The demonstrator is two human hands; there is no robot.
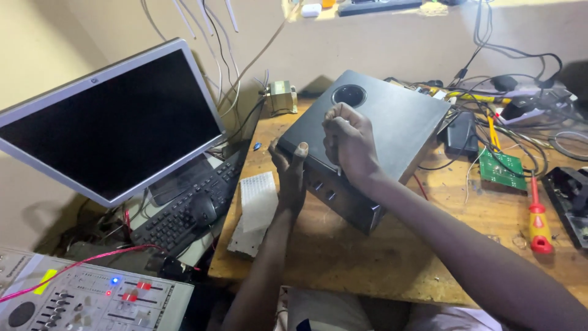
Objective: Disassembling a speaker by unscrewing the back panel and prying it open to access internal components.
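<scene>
We have a dark grey speaker box (380,132) tipped up on the wooden surface (343,257), its broad side facing us with a round port hole (349,95) near the far corner. Our left hand (289,178) cups the near left corner from below, fingers curled around the edge with the thumb (300,153) laid on top. Our right hand (348,142) rests on the upper face, its fingers pressed together in a loose fist; something thin seems pinched in it, but we cannot tell what.

As we judge it, the box could slip. It rests tilted on one lower edge, so a loosened left hand would let it slide or drop flat onto the surface. It could also swing toward the black keyboard (184,208) and the white strip board (256,205) just beside it on the left. On the right, loose cables (520,73), a green circuit board (501,168) and a red-handled screwdriver (538,220) lie near, and a shove that way might snag or knock them.

The box looks smooth and matt, with hard corners and a narrow front panel (337,199) carrying small knobs, facing down toward us. Its finish looks slick, which we think makes a firm grip harder. A flat monitor (110,122) stands well to the left, and a mixer panel (92,300) sits below it.
</scene>
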